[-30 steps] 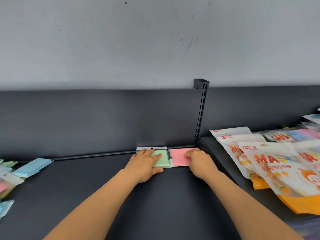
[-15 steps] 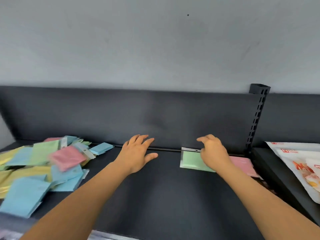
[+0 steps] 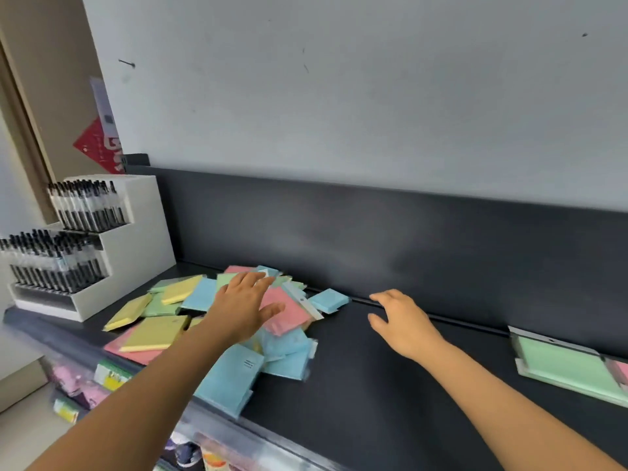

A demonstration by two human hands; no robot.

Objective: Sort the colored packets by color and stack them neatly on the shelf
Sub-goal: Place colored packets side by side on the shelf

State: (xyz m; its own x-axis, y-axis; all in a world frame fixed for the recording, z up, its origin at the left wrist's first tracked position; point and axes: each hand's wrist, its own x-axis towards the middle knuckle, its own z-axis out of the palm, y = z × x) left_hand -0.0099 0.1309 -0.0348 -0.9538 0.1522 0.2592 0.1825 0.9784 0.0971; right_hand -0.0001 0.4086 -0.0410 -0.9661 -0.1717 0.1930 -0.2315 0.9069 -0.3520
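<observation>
A loose heap of colored packets lies on the dark shelf (image 3: 373, 396) at the left: a pink packet (image 3: 289, 312) on top, blue packets (image 3: 234, 379) toward the front edge, yellow packets (image 3: 154, 333) and green ones further left. My left hand (image 3: 244, 304) hovers over the pink packet, fingers spread, holding nothing. My right hand (image 3: 404, 319) is over bare shelf to the right of the heap, open and empty. At the far right a green packet (image 3: 567, 368) lies flat against the back panel, with the edge of a pink one (image 3: 622, 372) beside it.
A white stepped display of black pens (image 3: 85, 243) stands at the shelf's left end, close to the heap. A dark back panel (image 3: 407, 239) runs behind the shelf. Lower shelves with goods (image 3: 108, 375) show below the front edge.
Both hands left the green and pink packets at the right and swung left. My left hand now reaches over the heap; my right hand trails in mid-shelf. The view has turned left.
</observation>
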